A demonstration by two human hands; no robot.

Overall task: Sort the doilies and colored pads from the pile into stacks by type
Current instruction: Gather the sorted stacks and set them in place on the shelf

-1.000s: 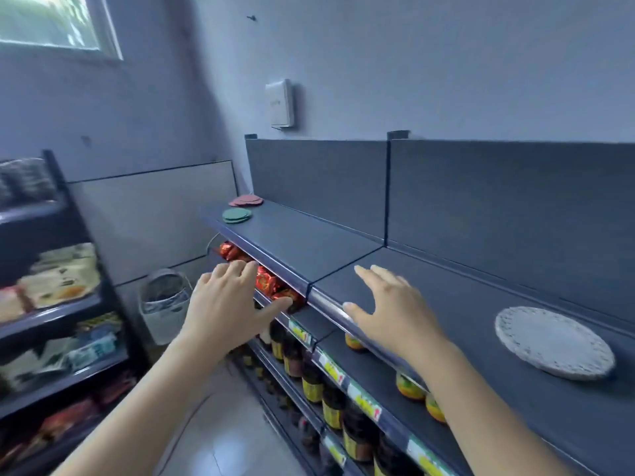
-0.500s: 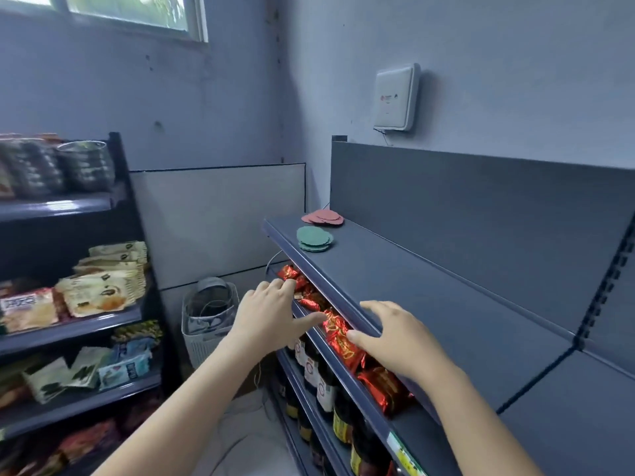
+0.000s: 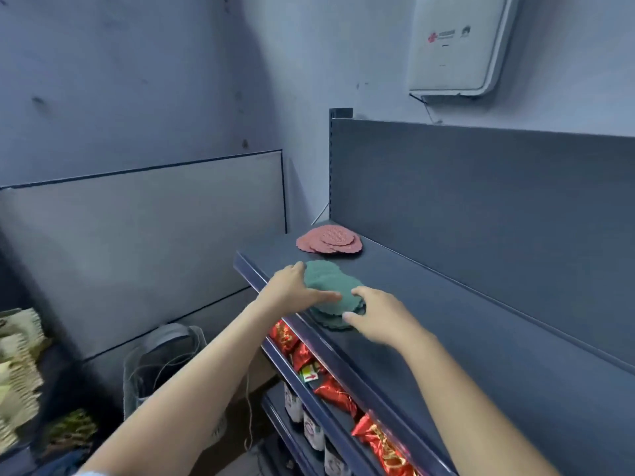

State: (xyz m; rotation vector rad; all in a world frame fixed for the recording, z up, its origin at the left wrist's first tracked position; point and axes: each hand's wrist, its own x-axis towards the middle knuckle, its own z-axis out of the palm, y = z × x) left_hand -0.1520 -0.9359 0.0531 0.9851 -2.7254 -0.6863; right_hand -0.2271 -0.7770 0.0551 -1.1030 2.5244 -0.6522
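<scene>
Cupping the green pads [image 3: 330, 282] at nine and four o'clock, left hand [image 3: 294, 291] and right hand [image 3: 378, 319], fingers wide, seemingly square them.

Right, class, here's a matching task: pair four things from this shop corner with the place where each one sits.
Things
1. green pads
2. red pads
3. white wall box
4. red foil packets

Places
A. high on the wall
B. on the shelf below the top one
C. between the left hand and the right hand
D. at the far end of the top shelf

Pairs: 1-C, 2-D, 3-A, 4-B
</scene>
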